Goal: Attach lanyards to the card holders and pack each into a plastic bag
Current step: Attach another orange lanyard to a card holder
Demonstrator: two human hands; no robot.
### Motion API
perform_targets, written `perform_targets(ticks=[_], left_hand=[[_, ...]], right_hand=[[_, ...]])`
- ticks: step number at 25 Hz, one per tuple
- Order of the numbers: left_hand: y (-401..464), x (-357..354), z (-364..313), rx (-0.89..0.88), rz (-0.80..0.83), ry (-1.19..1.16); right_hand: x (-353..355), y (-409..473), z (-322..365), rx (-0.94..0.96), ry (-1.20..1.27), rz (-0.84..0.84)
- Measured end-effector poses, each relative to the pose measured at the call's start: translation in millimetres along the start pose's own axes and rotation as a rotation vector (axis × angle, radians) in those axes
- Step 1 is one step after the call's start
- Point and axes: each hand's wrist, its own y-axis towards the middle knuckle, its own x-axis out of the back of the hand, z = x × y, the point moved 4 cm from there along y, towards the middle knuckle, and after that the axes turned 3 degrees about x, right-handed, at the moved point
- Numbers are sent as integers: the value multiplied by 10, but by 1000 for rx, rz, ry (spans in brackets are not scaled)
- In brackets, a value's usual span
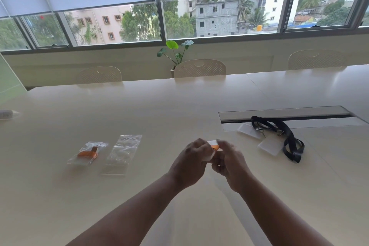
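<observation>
Left hand [192, 159] and right hand [229, 163] together pinched card holder [212, 143] with orange lanyard [215, 147], worktop [179, 110] centre. Spare bag [123, 152] at 9 o'clock. Risk: blurred fumbling, clip slipping off.

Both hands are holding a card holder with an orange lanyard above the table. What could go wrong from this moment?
1. The left hand and right hand hold the card holder and orange lanyard in the air; it could slip and drop.
2. The black lanyards lie looped together over the spare card holders, so pulling one may drag the others.
3. The empty plastic bag looks light and could slide when filled.
</observation>
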Motion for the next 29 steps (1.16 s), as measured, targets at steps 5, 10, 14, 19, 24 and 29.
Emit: perform_targets(ticks=[5, 10, 14, 19, 24, 29], left_hand=[[-103, -262, 60, 76, 269, -62], [-141, -504, 220, 232, 414, 17], [-137, -798, 279, 257, 565, 132], [90, -966, 242, 201, 479, 233], [119, -1109, 254, 136, 449, 286], [103, -1104, 250, 95, 445, 314]], right_hand=[[321, 133, 33, 1, -224, -83], [749, 263, 165, 29, -500, -138], [1015, 321, 183, 104, -702, -212], [1038, 317, 55, 368, -1111, -480], [1082, 422, -13, 395, -1155, -469], [1128, 475, -30, 371, -1130, -486]])
